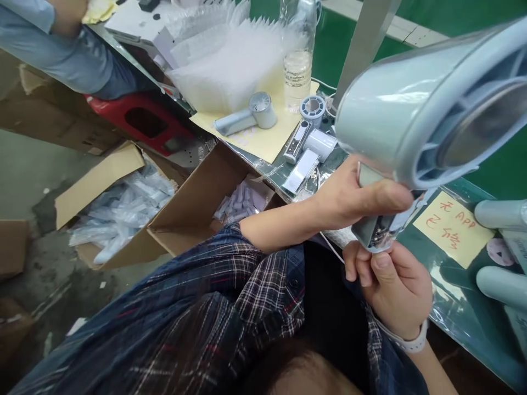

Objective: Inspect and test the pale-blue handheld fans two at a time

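Note:
A light blue handheld fan (382, 109) fills the upper right, close to the camera, with its round ribbed grille turned right. My left hand (349, 197) is closed around the top of its handle, thumb across the front. Lower down, the handle's open casing (379, 233) shows dark inner parts. My right hand (395, 285), with a white band on the wrist, pinches the handle's bottom end between thumb and fingers. Whether those fingers also hold some small part is hidden.
On the green bench lie another fan (263, 112), an opened fan (307, 159) and a yellow note (453, 227). A bottle (297, 77) stands by white plastic sleeves (239, 66). Cartons (197, 203) and a red stool (144, 123) are at left, near a co-worker's sleeve (61, 49).

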The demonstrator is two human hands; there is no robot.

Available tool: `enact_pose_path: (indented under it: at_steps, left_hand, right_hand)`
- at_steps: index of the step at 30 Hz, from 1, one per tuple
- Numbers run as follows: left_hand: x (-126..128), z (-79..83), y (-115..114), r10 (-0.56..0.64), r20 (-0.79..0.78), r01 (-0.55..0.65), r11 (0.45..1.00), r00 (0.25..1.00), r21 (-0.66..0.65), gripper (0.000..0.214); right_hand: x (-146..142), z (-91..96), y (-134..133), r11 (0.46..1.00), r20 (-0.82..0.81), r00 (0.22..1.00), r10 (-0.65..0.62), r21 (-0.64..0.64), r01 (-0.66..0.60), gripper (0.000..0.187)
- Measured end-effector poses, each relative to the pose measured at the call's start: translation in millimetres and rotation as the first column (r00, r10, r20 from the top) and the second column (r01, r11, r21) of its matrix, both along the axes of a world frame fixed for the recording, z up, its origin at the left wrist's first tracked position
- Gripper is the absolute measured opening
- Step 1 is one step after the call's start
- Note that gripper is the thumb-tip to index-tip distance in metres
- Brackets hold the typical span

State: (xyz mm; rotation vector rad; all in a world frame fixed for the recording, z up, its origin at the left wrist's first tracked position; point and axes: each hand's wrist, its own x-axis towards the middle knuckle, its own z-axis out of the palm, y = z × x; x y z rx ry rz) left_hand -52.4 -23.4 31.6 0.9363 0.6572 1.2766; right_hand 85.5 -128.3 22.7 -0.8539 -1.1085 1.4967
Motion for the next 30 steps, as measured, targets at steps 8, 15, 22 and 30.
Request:
enact_pose_path:
  at_steps: [8, 15, 22, 30]
  left_hand:
    - [-4.6, 35.8, -7.0, -0.031, 0.055, 0.032, 0.999, 0.998, -0.017, 0.067]
    - [-2.8, 48.0, -6.1, -0.148, 0.326, 0.217, 0.959, 0.934, -0.185, 0.105]
    - [-9.5, 39.7, 8.4, -0.319, 0.502, 0.403, 0.913, 0.804, -0.066, 0.102]
    - [-6.9, 37.5, -1.3, -0.154, 0.346, 0.204, 0.972, 0.926, -0.115, 0.095]
  right_hand:
    - [0.5, 0.1, 2.3, 0.999, -0.076, 0.997, 0.032, -0.019, -0.034, 0.021]
    - [-2.4, 1.2, 5.9, 0.999, -0.088, 0.995, 0.037, -0.035, -0.040, 0.025]
    - [-3.5, 0.2, 6.0, 0.997, -0.086, 0.995, 0.044, -0.061, -0.049, 0.024]
    - [-2.4, -3.1, 8.8, 0.997, -0.043, 0.998, 0.036, -0.065, -0.039, 0.024]
